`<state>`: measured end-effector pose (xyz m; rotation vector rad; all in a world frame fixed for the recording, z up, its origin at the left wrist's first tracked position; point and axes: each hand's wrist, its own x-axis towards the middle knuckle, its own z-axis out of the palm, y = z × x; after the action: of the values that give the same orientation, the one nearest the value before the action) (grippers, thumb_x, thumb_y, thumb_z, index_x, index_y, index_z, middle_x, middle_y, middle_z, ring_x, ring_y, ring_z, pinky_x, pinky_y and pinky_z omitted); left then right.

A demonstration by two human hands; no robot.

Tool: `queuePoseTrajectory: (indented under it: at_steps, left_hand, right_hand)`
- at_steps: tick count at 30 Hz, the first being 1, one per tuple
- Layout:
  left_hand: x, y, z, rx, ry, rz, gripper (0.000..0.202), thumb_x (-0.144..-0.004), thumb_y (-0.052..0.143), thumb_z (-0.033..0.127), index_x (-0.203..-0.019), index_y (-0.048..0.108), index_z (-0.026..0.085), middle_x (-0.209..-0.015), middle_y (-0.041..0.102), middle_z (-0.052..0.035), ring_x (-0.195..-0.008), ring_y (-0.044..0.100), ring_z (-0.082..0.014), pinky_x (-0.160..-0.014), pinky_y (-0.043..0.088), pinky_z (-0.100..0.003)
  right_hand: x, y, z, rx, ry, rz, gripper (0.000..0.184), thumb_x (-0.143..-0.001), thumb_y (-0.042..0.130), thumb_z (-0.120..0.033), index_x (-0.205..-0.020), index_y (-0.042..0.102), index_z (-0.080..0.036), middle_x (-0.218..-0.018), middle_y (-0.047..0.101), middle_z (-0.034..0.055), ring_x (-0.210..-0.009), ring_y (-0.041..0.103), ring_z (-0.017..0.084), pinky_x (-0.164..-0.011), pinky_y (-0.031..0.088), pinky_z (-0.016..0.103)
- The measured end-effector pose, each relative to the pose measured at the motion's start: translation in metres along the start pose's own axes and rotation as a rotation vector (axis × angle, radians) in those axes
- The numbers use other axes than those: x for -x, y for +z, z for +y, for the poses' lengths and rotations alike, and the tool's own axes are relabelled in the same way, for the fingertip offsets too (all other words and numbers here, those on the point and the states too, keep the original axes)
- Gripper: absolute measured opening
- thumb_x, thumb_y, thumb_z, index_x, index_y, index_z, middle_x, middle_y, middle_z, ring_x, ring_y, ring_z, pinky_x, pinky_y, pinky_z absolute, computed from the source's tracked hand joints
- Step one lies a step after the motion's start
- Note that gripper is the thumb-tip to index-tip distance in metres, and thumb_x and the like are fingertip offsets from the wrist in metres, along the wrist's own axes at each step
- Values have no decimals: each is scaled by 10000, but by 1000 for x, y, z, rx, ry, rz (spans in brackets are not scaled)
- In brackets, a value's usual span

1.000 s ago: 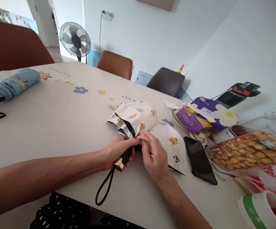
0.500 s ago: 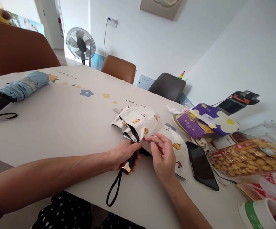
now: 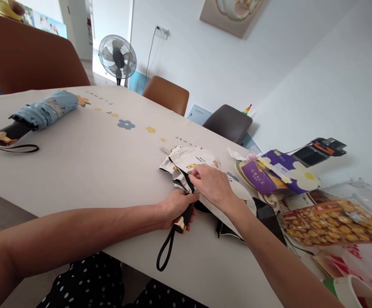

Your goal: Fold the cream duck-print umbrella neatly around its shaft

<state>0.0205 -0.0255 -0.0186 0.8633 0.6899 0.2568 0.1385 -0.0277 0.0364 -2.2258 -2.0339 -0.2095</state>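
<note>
A white umbrella point(image 3: 186, 155) with small yellow duck prints and dark edging lies partly folded on the table, its folds loose. My left hand point(image 3: 174, 208) is wrapped round its black handle with a gold end point(image 3: 180, 225). A black wrist strap point(image 3: 165, 253) dangles from that end, over the table edge. My right hand point(image 3: 212, 185) is closed, its fingers pinching the canopy's dark-edged fabric just above the handle. Another panel of the canopy point(image 3: 241, 191) spreads to the right, partly hidden under my right forearm.
A folded blue umbrella point(image 3: 46, 112) lies at the left of the table point(image 3: 92, 171). To the right are a dark phone point(image 3: 269, 220), a purple box point(image 3: 259, 173), a clear tub of cookies point(image 3: 336, 222) and a white-green cup point(image 3: 346, 288). Chairs and a fan point(image 3: 117, 57) stand beyond.
My right hand has moved left and over the canopy, from loosely parted fingers to a closed grip on the fabric. My left hand keeps its hold on the handle. The view has shifted slightly.
</note>
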Motion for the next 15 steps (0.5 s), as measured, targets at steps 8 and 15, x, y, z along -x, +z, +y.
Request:
queuePoseTrajectory:
  at_steps: [8,15]
  left_hand:
    - [0,-2,2,-45,-38,-5,352,-879,419,373,-616,459,142,-497,493,-3,-342,448,-99,-335,393,-246]
    - [0,-4,5,-68,-54,-11,305,-836,498,363,-626,456,146,-533,505,-7,-383,471,-105,-355,443,-273]
  right_hand:
    - [-10,-2,-17,-79,77,-27,162,-752,455,-225,-603,505,-189,-603,583,1,-555,475,127,-513,247,250]
    - [-18,14,-12,-170,5,-206,134,-706,481,-204,-577,517,-193,-615,599,-18,-575,492,121,-519,263,240]
